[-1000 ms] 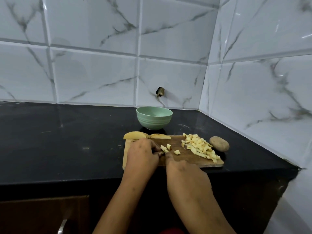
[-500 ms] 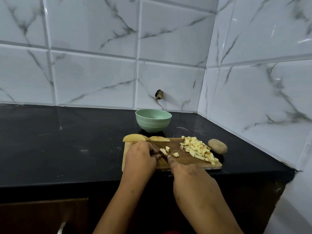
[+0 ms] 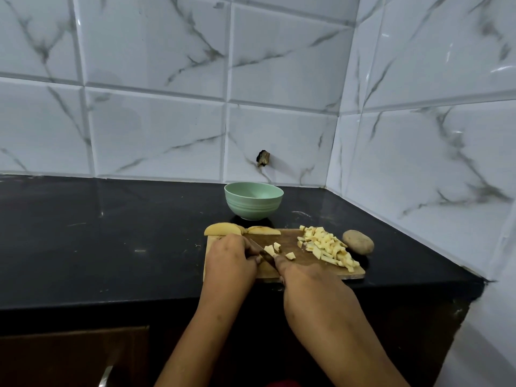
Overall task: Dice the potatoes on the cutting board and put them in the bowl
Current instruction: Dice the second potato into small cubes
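Barely any shift since a second ago: both hands keep their spots on the cutting board (image 3: 287, 237). Fingers of left hand (image 3: 231, 258) curled down, what they pin hidden. Just right of them, knife (image 3: 265, 256), gripped by right hand (image 3: 310, 291). Potato cubes (image 3: 275, 248) beside blade; diced heap (image 3: 326, 247) farther right; bowl (image 3: 252, 201) well beyond fingertips.

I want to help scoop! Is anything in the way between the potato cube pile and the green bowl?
Nothing visible. Only bare cutting board and dark counter lie between the cube pile and the bowl. The potato wedges sit just left of that path.
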